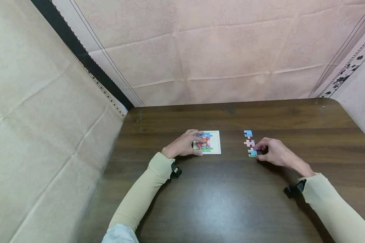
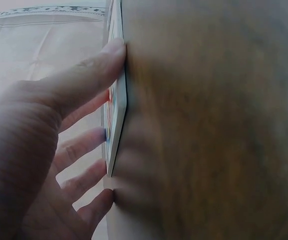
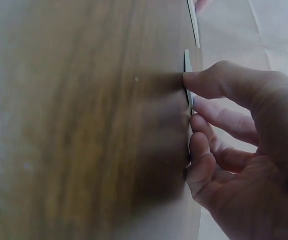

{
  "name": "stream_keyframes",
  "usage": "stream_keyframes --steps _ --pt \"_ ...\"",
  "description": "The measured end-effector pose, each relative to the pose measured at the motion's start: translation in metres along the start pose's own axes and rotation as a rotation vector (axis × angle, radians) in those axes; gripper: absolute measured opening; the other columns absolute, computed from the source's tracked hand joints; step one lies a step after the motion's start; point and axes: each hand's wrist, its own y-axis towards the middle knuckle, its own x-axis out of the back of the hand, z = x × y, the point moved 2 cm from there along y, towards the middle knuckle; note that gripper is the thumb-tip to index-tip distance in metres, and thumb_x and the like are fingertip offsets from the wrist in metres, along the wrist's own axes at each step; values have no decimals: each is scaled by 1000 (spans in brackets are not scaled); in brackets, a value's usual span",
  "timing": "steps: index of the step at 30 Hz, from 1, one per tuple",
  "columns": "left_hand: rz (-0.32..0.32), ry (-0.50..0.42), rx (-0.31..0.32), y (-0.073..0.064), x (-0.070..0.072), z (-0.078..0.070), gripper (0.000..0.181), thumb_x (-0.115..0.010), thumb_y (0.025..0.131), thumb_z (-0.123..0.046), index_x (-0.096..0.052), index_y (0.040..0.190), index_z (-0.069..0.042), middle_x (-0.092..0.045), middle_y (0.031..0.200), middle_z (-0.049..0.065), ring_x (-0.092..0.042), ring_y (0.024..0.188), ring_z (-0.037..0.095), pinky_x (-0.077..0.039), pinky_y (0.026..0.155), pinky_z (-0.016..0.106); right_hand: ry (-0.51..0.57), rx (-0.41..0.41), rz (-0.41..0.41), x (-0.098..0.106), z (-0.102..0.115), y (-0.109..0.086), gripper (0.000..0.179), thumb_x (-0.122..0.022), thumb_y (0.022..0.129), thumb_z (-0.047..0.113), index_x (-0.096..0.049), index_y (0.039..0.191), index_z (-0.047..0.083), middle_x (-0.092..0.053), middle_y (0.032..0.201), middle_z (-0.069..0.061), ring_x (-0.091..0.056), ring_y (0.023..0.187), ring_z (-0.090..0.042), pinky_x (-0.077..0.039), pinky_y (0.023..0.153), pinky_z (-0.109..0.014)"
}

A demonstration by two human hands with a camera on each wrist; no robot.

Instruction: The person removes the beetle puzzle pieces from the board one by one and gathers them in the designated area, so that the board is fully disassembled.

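Note:
My left hand (image 1: 187,143) rests on a white-framed jigsaw board (image 1: 216,142). Its fingers spread across the left part, and the thumb lies at the near edge, as the left wrist view also shows. Partly covered by these fingers is the assembled picture, with blue at the top, red in the middle and green below. Farther right, three loose puzzle pieces lie in a column: a blue one (image 1: 247,133), a pink one (image 1: 249,143) and a blue-green one (image 1: 252,153). My right hand (image 1: 275,152) pinches the blue-green piece at its right side between thumb and index finger.
Both hands work over a brown wooden table (image 1: 219,195). Pale cloth (image 1: 225,60) hangs behind its far edge and along the left side. A black camera is strapped to each wrist, near the tabletop.

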Motion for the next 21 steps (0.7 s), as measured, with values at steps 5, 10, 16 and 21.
stream_keyframes --steps 5,10,16,21 --pt "-6 -17 -15 -1 -1 1 63 -89 92 -41 -68 151 -28 -41 177 0 -26 167 30 -34 133 57 -12 -4 13 1 0 2 27 -91 87 12 -81 110 5 -74 103 -7 -61 93 -19 -49 77 -27" --pt "-6 -19 -10 -1 -2 2 68 -88 93 -42 -65 154 -26 -40 177 0 -27 167 30 -34 133 57 -12 -10 32 4 2 3 36 -94 86 18 -79 115 3 -75 104 -9 -64 95 -20 -51 79 -27" --pt "7 -28 24 0 0 3 76 -89 92 -43 -59 158 -22 -38 178 0 -26 168 29 -33 134 56 33 -2 -5 6 19 13 30 -90 90 14 -78 115 4 -75 99 -5 -64 88 -15 -51 74 -23" --pt "9 -20 15 0 1 3 78 -89 92 -44 -58 159 -20 -38 178 1 -26 168 29 -34 134 54 23 73 -46 1 45 33 17 -84 95 7 -80 110 2 -77 97 -8 -67 86 -16 -54 73 -23"
